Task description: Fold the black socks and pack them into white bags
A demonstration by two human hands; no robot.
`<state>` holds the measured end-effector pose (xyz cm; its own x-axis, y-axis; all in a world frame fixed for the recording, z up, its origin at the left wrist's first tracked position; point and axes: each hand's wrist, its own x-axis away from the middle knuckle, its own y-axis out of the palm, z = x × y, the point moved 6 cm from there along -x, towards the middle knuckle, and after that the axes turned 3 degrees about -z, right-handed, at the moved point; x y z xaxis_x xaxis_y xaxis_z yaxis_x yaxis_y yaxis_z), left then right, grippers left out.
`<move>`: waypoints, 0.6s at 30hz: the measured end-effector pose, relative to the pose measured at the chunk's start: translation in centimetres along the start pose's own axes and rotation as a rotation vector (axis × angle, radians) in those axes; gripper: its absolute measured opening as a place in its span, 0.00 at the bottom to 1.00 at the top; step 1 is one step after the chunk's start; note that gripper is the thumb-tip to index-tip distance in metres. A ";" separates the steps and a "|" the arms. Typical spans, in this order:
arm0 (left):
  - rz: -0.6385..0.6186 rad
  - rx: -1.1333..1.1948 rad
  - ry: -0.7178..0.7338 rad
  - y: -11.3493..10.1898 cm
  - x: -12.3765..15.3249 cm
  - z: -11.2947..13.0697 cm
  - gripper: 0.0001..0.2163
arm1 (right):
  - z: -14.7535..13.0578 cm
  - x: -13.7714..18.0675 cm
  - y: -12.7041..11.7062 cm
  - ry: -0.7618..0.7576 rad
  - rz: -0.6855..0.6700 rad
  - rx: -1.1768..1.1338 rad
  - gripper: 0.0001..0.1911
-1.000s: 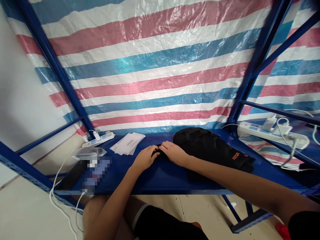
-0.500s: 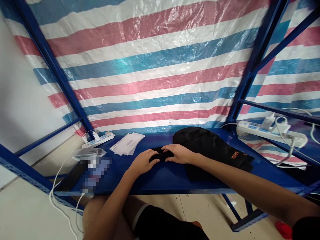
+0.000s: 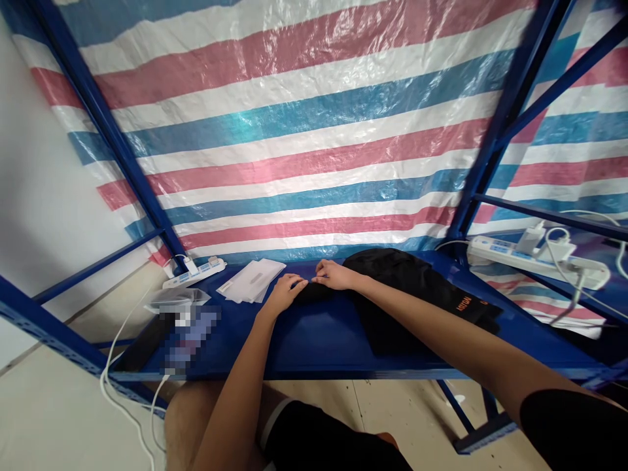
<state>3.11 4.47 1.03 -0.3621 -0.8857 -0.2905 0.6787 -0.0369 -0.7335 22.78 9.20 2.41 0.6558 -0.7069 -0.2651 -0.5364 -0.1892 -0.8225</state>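
On the blue shelf (image 3: 314,347) in front of me lies a small dark bundle of black cloth (image 3: 316,292); its exact kind is hard to make out. My left hand (image 3: 285,293) is at its left end, fingers bent and closed on the far edge. At the same far edge, my right hand (image 3: 334,275) holds the cloth from the right with curled fingers. The fingertips of both hands come close together. Right of them, partly behind my right forearm, a larger pile of black clothing (image 3: 392,268) with orange lettering rests on the shelf.
White envelopes (image 3: 252,281) lie behind my left hand. Farther left are a power strip (image 3: 196,275), a clear plastic bag (image 3: 176,299) and a blurred-out phone-like item (image 3: 193,337) with a cable. Another power strip (image 3: 510,252) is at right. A striped tarp (image 3: 304,157) hangs behind.
Both hands have shifted from the bundle's two sides to its far edge, and my fingers have closed more. The bundle looks flatter and wider. My right hand has moved up and left.
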 end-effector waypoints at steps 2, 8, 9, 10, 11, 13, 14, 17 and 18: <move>-0.021 0.065 -0.037 0.3 -0.2 -0.1 0.21 | 0.4 -0.7 0.4 -0.002 -0.008 0.017 0.20; 0.045 0.147 -0.002 0.6 1.1 1.1 0.16 | -0.6 1.1 1.4 -0.084 0.015 -0.010 0.25; 0.052 0.160 0.002 0.6 1.3 1.2 0.16 | -1.0 1.5 1.5 -0.113 -0.001 -0.012 0.25; 0.056 0.166 0.008 0.6 1.4 1.2 0.16 | -1.3 1.9 1.5 -0.133 -0.023 -0.010 0.26; 0.064 0.163 0.016 0.5 1.5 1.2 0.16 | -1.6 2.1 1.5 -0.142 -0.041 -0.002 0.28; 0.120 0.099 0.034 -0.4 1.7 1.1 0.16 | -2.0 2.4 1.3 -0.144 -0.056 0.019 0.32; 0.173 0.035 0.045 -1.1 1.9 0.9 0.16 | -2.2 2.4 1.2 -0.143 -0.054 0.027 0.34; 0.423 -0.249 -0.017 -4.3 3.0 -0.6 0.16 | -3.0 2.6 0.8 -0.178 -0.040 0.043 0.37; 0.493 -0.342 -0.089 -5.2 3.6 -1.5 0.17 | -3.3 2.7 0.7 -0.197 -0.039 0.054 0.37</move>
<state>-2.68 2.19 2.90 0.0076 -0.7961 -0.6051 0.5041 0.5256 -0.6853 22.41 4.93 2.80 0.7692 -0.5521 -0.3218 -0.4832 -0.1730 -0.8583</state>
